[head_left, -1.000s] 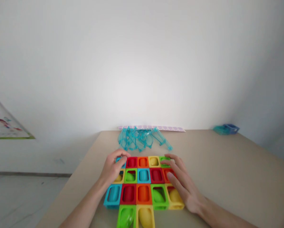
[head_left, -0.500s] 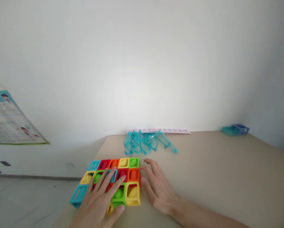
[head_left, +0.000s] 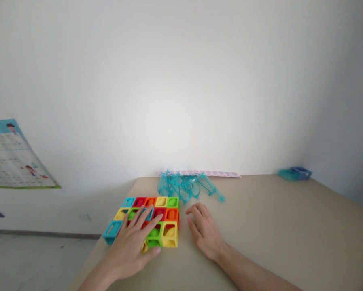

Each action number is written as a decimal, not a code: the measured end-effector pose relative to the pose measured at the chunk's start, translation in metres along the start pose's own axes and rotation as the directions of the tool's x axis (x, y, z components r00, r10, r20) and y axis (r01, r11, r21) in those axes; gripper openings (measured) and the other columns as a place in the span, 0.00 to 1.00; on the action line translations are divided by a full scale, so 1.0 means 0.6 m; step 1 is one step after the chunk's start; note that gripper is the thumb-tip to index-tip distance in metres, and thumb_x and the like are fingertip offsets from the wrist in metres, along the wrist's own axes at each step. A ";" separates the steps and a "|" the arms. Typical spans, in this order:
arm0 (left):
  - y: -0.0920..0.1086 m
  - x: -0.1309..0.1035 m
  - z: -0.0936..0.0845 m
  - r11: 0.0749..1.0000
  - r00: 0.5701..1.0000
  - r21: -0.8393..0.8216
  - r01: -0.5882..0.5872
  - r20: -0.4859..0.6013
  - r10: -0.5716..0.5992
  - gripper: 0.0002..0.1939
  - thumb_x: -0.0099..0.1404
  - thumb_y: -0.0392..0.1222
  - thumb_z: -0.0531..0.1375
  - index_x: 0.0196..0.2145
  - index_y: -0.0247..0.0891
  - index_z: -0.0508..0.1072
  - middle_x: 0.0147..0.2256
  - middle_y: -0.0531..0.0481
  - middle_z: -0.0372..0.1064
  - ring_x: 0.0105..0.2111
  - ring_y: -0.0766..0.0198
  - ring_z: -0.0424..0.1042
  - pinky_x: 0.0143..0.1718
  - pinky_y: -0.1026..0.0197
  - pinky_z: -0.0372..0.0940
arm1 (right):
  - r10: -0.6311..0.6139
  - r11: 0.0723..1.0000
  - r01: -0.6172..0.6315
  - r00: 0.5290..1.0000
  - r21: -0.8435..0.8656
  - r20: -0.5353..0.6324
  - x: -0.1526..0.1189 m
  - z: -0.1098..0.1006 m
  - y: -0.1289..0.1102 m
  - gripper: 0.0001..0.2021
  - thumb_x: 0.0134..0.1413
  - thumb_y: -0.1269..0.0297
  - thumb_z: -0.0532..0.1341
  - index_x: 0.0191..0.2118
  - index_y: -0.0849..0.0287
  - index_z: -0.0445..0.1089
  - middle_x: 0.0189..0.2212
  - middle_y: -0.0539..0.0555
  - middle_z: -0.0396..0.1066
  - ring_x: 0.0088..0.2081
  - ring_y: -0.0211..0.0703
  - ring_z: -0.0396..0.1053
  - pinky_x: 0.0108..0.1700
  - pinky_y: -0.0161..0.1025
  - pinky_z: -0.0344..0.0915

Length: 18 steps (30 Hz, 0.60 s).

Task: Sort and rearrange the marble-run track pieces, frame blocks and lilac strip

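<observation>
Multicoloured plastic block grid [head_left: 161, 211] sits on the near left part of the beige table [head_left: 260, 218], close to its left edge. Blocks are butted together in rows, hollow with window-like openings. Back row, left to right: blue, red, orange, yellow, green. Next row: yellow, green, blue, red, orange. Front rows partly hidden under the hand; blue shows at left, green and yellow at right.

Left hand [head_left: 131, 244]: palm down over the grid, fingers spread across the tops, thumb out at the near side. Not pinching anything; can't tell how hard it presses.

Right hand [head_left: 206, 232]: just right of the grid, apart from it, fingers loosely curled, gap between thumb and index, nothing held.

Behind the grid: pile of translucent teal pieces [head_left: 181, 186], with a pale purple patterned strip [head_left: 223, 174] along the wall [head_left: 169, 89]. Far right corner: small blue box [head_left: 302, 173], teal item [head_left: 288, 174] beside it. Poster [head_left: 15, 159] on the wall, left.
</observation>
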State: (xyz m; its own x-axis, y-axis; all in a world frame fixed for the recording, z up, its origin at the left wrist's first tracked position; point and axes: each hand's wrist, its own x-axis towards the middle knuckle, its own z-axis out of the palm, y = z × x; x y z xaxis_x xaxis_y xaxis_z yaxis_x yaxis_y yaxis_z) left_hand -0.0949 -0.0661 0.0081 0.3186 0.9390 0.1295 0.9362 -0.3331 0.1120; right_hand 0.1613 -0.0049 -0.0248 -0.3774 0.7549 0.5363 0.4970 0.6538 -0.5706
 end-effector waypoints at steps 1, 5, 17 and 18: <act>-0.001 0.001 -0.001 0.999 1.000 -0.048 -0.004 -0.020 0.003 0.36 0.62 0.63 0.55 0.65 0.58 0.51 0.68 0.48 0.44 0.66 0.40 0.43 0.61 0.29 0.39 | 0.001 1.000 -0.001 1.000 0.007 0.004 0.000 -0.001 0.000 0.09 0.63 0.68 0.50 0.43 0.57 0.65 0.41 0.57 0.65 0.46 0.50 0.64 0.49 0.50 0.64; -0.036 -0.001 -0.015 0.913 0.962 -0.407 0.018 -0.241 -0.127 0.24 0.66 0.53 0.54 0.58 0.49 0.67 0.62 0.46 0.59 0.62 0.50 0.58 0.63 0.45 0.51 | 0.018 0.999 -0.018 1.000 0.047 0.008 0.003 -0.004 0.005 0.10 0.65 0.66 0.48 0.41 0.57 0.66 0.39 0.57 0.66 0.45 0.49 0.65 0.48 0.48 0.64; -0.139 0.010 0.028 0.079 0.827 -0.982 0.170 0.099 -0.554 0.37 0.47 0.48 0.69 0.56 0.40 0.70 0.55 0.45 0.69 0.57 0.44 0.65 0.53 0.49 0.66 | 0.035 0.985 -0.049 0.996 0.165 0.088 0.006 -0.006 0.016 0.14 0.61 0.68 0.52 0.51 0.56 0.64 0.46 0.56 0.67 0.36 0.41 0.68 0.43 0.42 0.66; -0.133 0.007 0.032 0.120 0.843 -0.975 0.188 0.098 -0.529 0.37 0.48 0.49 0.69 0.56 0.40 0.70 0.56 0.45 0.69 0.58 0.43 0.64 0.54 0.49 0.65 | 0.053 0.977 -0.066 0.996 0.202 0.071 0.006 -0.005 0.018 0.15 0.61 0.68 0.53 0.53 0.56 0.63 0.48 0.56 0.65 0.38 0.41 0.68 0.43 0.42 0.66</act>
State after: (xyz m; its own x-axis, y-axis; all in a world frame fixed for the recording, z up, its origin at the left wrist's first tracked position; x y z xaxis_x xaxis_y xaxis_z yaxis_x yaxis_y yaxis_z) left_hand -0.1657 -0.0339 -0.0189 -0.2125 0.9761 -0.0464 0.0280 0.0536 0.9982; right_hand 0.1678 0.0049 -0.0272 -0.4052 0.7902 0.4597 0.3532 0.5991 -0.7186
